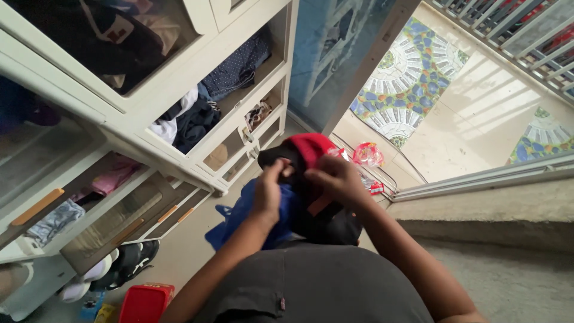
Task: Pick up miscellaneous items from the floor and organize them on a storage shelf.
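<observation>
Beside the white cabinet [179, 96] we hold a bundle of clothes [299, 191] at chest height. Left hand [267, 191] and right hand [335, 177] both grip its top edge, equally near, red cloth [311, 146] uppermost and blue cloth [251, 218] hanging low-left.

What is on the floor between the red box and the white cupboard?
In the head view, black-and-white shoes lie on the floor between the red box and the white cupboard.

Crinkled red-and-clear plastic wrapper [368, 154] on the floor just right of the red cap [311, 147]; smaller red-and-white packet [375, 188] below and right of that cap; small yellow packet [106, 312] far below-left, near the bottom edge.
</observation>
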